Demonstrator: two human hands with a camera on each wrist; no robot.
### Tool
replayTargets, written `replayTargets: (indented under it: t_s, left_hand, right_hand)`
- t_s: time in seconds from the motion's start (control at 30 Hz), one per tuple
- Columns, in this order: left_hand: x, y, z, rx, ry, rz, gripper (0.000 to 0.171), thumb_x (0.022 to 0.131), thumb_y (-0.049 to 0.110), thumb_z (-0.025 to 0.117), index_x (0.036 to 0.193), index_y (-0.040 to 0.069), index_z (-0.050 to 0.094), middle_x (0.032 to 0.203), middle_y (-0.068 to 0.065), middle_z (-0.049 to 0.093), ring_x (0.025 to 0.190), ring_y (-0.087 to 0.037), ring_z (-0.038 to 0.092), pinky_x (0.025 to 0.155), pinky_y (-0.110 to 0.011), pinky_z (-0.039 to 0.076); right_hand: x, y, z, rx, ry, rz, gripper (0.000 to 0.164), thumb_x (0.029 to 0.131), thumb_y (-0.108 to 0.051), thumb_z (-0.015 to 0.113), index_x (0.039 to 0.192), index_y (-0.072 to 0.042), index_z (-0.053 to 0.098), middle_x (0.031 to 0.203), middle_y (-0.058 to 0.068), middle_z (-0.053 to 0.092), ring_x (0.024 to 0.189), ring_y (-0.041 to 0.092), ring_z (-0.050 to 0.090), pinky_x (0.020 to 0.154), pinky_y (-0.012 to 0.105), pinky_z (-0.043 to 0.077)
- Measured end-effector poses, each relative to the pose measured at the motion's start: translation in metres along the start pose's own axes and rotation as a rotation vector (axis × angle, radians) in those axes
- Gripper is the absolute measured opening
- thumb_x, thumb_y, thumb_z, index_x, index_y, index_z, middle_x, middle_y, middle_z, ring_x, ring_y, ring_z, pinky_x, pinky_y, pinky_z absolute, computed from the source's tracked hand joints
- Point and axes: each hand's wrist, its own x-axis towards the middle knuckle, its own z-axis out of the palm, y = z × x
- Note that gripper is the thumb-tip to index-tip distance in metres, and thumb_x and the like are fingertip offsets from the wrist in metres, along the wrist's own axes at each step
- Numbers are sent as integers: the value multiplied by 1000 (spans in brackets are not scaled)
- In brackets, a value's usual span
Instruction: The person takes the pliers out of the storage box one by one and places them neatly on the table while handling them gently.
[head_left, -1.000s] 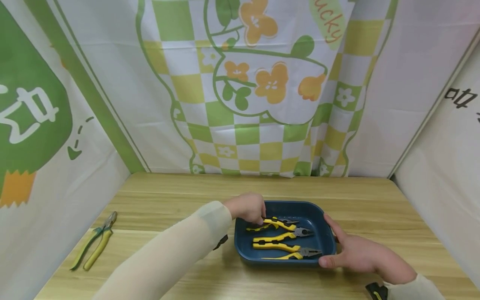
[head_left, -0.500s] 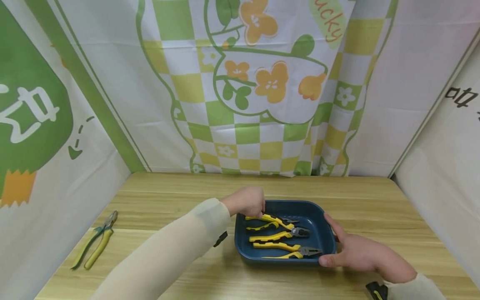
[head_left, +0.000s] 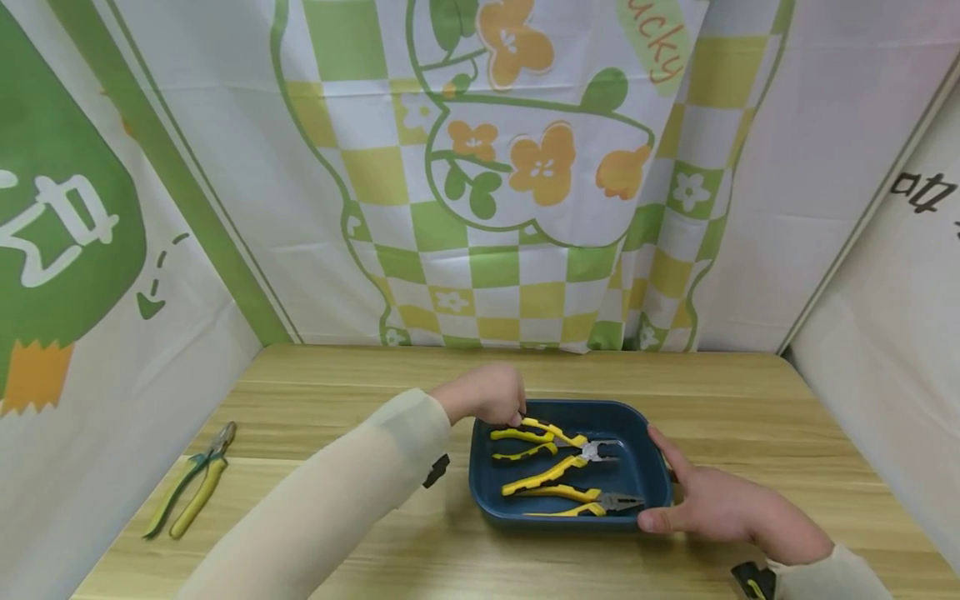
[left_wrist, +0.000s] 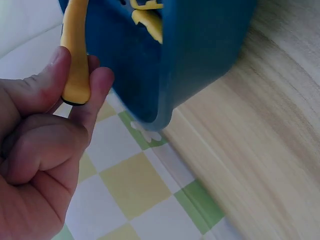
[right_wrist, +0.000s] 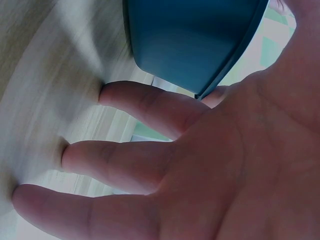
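My left hand (head_left: pixel 493 393) reaches over the left end of a dark blue box (head_left: pixel 642 454). Its thumb and fingertips pinch the end of one yellow handle (left_wrist: pixel 76 75) of a pair of pliers (head_left: pixel 555 475), whose handles and jaws are spread. Beside it in the box lie another yellow-handled pair of pliers (head_left: pixel 522 435), partly hidden beneath, and long-nose pliers (head_left: pixel 621 502) near the front wall. At the box's right end, my right hand (head_left: pixel 723 504) spreads its thumb and forefinger to the two corners. Its other fingers (right_wrist: pixel 115 157) are extended, tips on the table.
Green-and-yellow-handled pliers (head_left: pixel 198 483) lie at the left of the wooden table (head_left: pixel 360 383). A patterned curtain (head_left: pixel 495 275) hangs behind the table's far edge, with printed fabric walls on both sides.
My left hand has moved up and slightly left, drawing the pliers' handle with it. The handles and jaws have spread apart. The right hand and box stay put.
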Motion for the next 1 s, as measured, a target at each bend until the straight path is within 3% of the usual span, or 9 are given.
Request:
replayTargets:
  t_s: [0.13, 0.23, 0.43, 0.53, 0.67, 0.83, 1.0]
  left_hand:
    - [-1, -7, 0, -22, -5, -11, 19, 97, 22, 67, 111, 17, 79, 110, 8, 71, 108, -12, 62, 94, -26, 46]
    - [-3, -14, 2, -109, 18, -24, 17, 96, 20, 68, 107, 15, 79, 102, 7, 72, 103, -13, 63, 92, -28, 48]
    - [-13, -31, 8, -465, 46, -87, 17, 95, 17, 70, 109, 11, 78, 81, 7, 71, 80, -10, 63, 74, -33, 52]
    - [-18, -39, 11, -681, 42, -145, 21, 94, 16, 70, 113, 11, 76, 82, 4, 71, 57, -9, 47, 57, -30, 42]
    - [-21, -51, 14, -932, 47, -189, 25, 95, 11, 68, 120, 8, 73, 87, -4, 72, 45, -11, 23, 50, -26, 27]
    - [-26, -67, 20, -1088, 72, -198, 22, 96, 10, 66, 116, 5, 74, 90, -9, 73, 45, -10, 24, 49, -23, 28]
    - [-33, -82, 29, -1186, 85, -192, 16, 97, 8, 64, 107, 1, 74, 84, -10, 69, 46, -9, 28, 48, -22, 27]
  right_hand:
    - [1, 1, 0, -4, 1, 1, 123, 83, -47, 79, 158, -8, -11, 130, 38, 52, 107, 37, 60, 94, 60, 42]
    - [1, 1, 0, -7, 3, 2, 123, 83, -47, 79, 158, -7, -10, 131, 38, 51, 107, 37, 60, 94, 60, 42]
    - [0, 0, 0, -10, 11, 4, 124, 82, -48, 79, 158, -7, -9, 135, 40, 46, 107, 38, 59, 94, 61, 42]
    - [0, 0, 0, -12, 12, -5, 123, 83, -47, 79, 158, -6, -10, 135, 40, 47, 105, 36, 60, 93, 60, 42]
    - [-1, 0, 0, -17, 15, -14, 123, 83, -47, 79, 158, -6, -10, 134, 40, 47, 105, 36, 61, 93, 60, 43]
    - [-1, 1, 0, -16, 12, -24, 123, 84, -47, 79, 158, -6, -10, 138, 41, 43, 109, 39, 59, 94, 60, 42]
    - [-1, 1, 0, -16, 4, -22, 122, 84, -47, 78, 158, -6, -11, 131, 38, 51, 99, 30, 63, 90, 56, 45]
